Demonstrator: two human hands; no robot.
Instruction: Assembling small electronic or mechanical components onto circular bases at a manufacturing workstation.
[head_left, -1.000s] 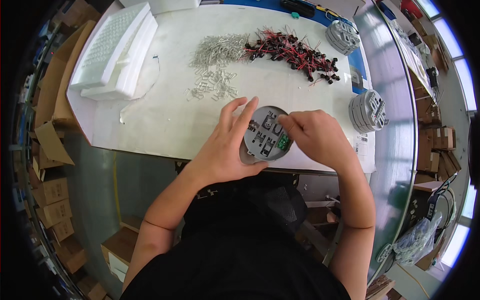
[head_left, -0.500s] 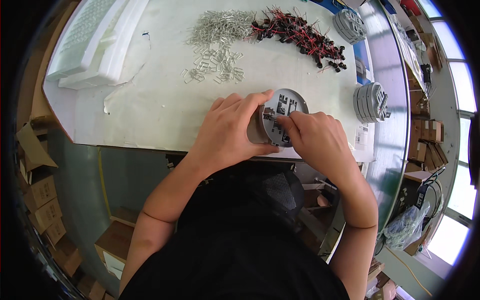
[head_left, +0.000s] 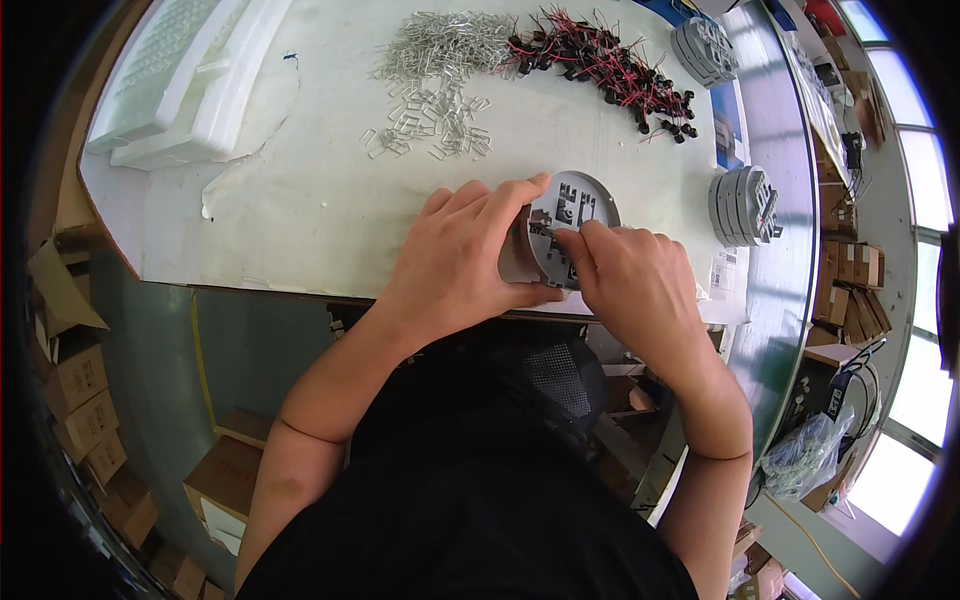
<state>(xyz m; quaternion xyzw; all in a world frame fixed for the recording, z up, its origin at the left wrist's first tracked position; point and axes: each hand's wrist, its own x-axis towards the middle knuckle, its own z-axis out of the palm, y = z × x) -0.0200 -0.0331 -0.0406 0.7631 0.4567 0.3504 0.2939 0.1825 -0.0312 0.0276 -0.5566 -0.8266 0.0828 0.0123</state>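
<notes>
Near the table's front edge, a round grey plastic housing [head_left: 598,205] is tilted on its side, its face with dark slots and fittings turned toward the right. My left hand [head_left: 455,245] wraps round the housing's left side, thumb at the lower rim and fingers at the upper rim. My right hand [head_left: 635,275] is closed, with thumb and index finger pressed against the middle of the slotted face. Whether a small part sits between those fingertips is hidden.
Bent metal wire clips [head_left: 445,60] lie heaped at the back, beside a pile of black parts with red wires [head_left: 610,65]. Stacks of grey round housings [head_left: 742,205] stand on the right. White foam trays [head_left: 190,90] lie at the left. Cardboard boxes [head_left: 85,390] sit beyond the table.
Both hands keep nearly the same hold on the housing. The whole view has shifted slightly; the right fingers remain pressed at the slotted face.
</notes>
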